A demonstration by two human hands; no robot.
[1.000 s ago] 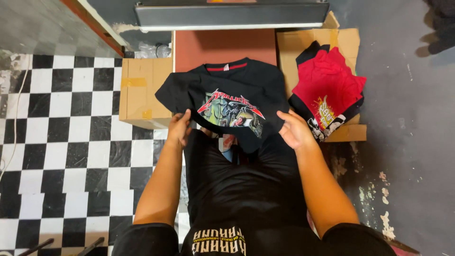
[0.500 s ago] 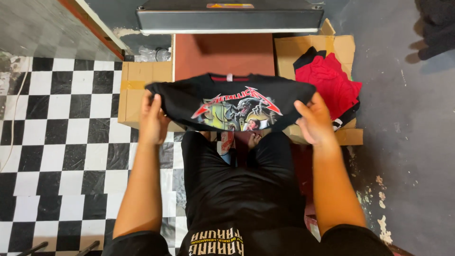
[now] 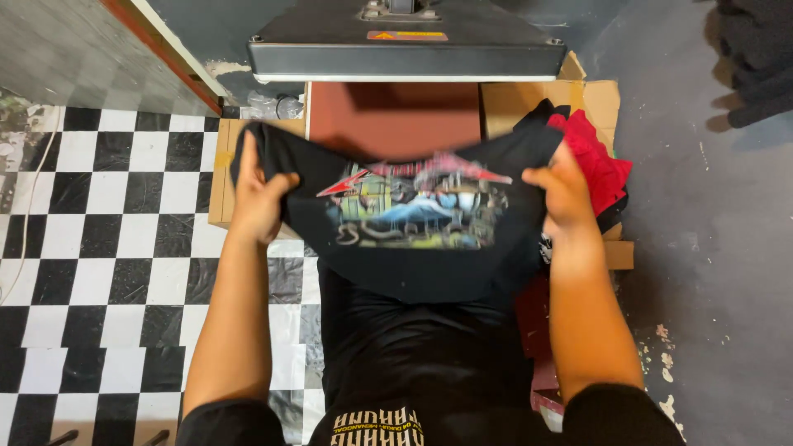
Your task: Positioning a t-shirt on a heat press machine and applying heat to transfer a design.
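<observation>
**Now: black tee held stretched btwn both hands, centre frame**

Both hands up at mid-height of the frame w/ a black T-shirt (image 3: 413,264) spread wide btwn them. Left hand (image 3: 258,198) sits left of centre, grip clenched on the shirt's left edge, fabric bunched over the fingers. Right hand (image 3: 566,194) sits right of centre, grip likewise clenched on the right edge. Shirt hangs in a shallow curve, lower hem sagging toward the person's lap at centre-bottom. Its print (image 3: 413,206) faces the camera: red jagged shape on top, blue-green picture under it, blurred so no detail to tell.

Behind the shirt, upper centre: a heat press, w/ dark grey upper plate (image 3: 405,41) across the top of the frame and a red-brown lower pad (image 3: 392,116) just below it. Shirt's top edge overlaps the pad's near side in the view; whether touching, can't tell.

Right of centre, just behind the right hand: red garment (image 3: 599,161) piled on a cardboard box (image 3: 595,95), w/ some black cloth around it. Another cardboard box (image 3: 219,186) shows left of the press, partly hidden by the left hand and shirt.

Left third of frame: black-and-white checkered floor (image 3: 99,248). Right third: grey concrete floor (image 3: 719,248), stained. Dark cloth pile (image 3: 756,74) at upper right corner. Bottom centre: person's own black shirt (image 3: 421,363) w/ yellow lettering at the lower edge
</observation>
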